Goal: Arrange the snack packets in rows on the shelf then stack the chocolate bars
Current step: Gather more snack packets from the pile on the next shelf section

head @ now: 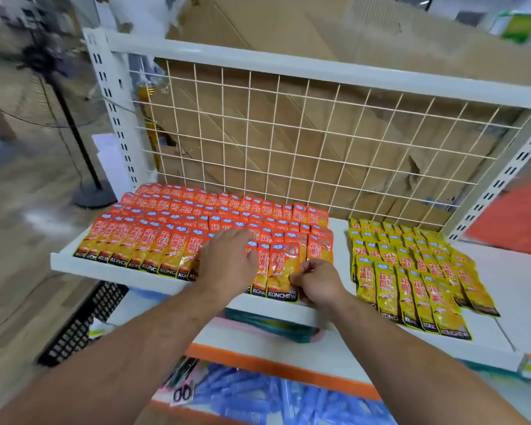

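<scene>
We have the orange packets [172, 240] laid in overlapping rows on the left of the shelf [62, 262], with the yellow packets [411, 271] in their own block well to the right. Our left hand [227, 259] lies flat, fingers straight, pressing on the front rows. Our right hand [319, 283] is nearer the end packet [281, 271]: its grip pinches that packet's lower right edge, fingers curled. The packet lies just left of the grip, its long axis running from the shelf's front edge toward the wire back [288, 133]. We judge the next move to be a small leftward nudge against its neighbour. No chocolate bars show.
</scene>
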Demonstrator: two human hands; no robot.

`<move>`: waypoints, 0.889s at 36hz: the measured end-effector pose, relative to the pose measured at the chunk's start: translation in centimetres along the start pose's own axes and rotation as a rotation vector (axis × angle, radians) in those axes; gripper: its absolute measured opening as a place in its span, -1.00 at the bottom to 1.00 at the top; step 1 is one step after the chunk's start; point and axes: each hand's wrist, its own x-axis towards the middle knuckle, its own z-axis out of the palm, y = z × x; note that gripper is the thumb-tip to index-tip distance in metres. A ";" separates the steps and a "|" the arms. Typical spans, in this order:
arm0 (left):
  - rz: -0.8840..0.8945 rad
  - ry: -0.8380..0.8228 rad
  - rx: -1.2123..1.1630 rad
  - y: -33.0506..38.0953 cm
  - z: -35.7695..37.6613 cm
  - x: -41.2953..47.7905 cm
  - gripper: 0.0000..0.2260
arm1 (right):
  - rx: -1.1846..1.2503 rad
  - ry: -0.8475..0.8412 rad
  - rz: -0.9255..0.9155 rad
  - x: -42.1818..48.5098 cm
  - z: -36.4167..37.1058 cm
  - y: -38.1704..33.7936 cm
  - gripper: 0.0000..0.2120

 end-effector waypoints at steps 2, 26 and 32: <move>-0.025 0.004 0.009 0.0 -0.2 -0.4 -0.67 | -0.096 0.026 -0.024 0.3 0.2 -0.1 -0.76; -0.088 -0.074 0.116 2.1 0.1 -4.6 -0.56 | -0.530 0.092 -0.183 -0.1 0.4 0.2 -0.81; 0.004 -0.128 0.125 2.7 0.3 -4.8 -0.46 | -0.590 0.199 -0.226 -2.0 -0.6 -0.4 -0.77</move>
